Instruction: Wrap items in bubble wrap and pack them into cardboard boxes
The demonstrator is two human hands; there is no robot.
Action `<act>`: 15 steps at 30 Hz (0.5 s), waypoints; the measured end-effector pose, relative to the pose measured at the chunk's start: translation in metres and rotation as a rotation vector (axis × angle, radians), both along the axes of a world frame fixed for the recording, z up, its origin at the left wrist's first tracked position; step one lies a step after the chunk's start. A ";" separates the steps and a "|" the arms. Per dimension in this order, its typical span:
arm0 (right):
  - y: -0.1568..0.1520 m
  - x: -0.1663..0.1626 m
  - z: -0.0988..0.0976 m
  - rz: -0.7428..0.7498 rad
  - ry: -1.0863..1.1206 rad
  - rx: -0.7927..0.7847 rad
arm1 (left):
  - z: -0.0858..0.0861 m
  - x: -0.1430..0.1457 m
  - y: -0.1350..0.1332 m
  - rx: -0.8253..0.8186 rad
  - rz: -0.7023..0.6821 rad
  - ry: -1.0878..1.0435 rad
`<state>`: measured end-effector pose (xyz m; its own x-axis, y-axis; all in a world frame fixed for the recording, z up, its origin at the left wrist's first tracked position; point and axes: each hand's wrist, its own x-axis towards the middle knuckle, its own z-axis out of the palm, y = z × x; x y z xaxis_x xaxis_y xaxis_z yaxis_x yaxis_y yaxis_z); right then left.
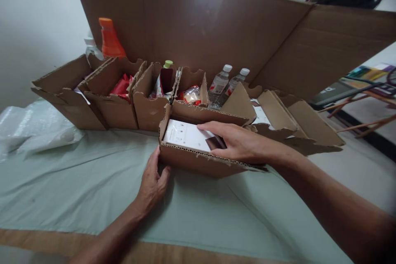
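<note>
Cardboard box [198,163] sits on the green cloth [77,181] right in front of you, w/ a flat white pack [185,135] lying inside it. Your right hand [241,144] rests on that pack, fingers stretched nearly flat, not wrapped round anything. Your left hand [153,181] grips the box's left front corner: thumb on the front wall, fingers curled vs the side. Behind the box there's a row of cartons [148,111]. Behind-left one has red packets [122,86], next a green-cap bottle [168,64], straight behind a snack bag [192,95], behind-right two water bottles [219,82]. Orange bottle [109,41] stands far behind-left.
</note>
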<state>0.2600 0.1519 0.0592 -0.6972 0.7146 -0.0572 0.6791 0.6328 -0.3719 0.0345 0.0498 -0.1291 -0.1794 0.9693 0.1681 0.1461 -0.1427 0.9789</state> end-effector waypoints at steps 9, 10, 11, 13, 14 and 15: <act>-0.087 0.068 0.013 -0.701 0.578 0.487 | 0.007 -0.002 -0.008 -0.036 0.037 0.024; -0.098 0.076 -0.003 -0.800 0.641 0.450 | 0.008 -0.002 -0.009 -0.024 0.068 0.049; -0.106 0.082 -0.021 -0.857 0.676 0.373 | 0.008 -0.003 -0.009 -0.013 0.095 0.081; -0.117 0.083 -0.060 -0.853 0.667 0.150 | 0.010 -0.005 -0.009 0.004 0.132 0.149; -0.119 0.078 -0.079 -0.820 0.654 0.051 | 0.010 -0.005 -0.009 0.006 0.141 0.173; -0.120 0.072 -0.095 -0.787 0.648 -0.023 | 0.011 -0.006 -0.008 0.003 0.143 0.187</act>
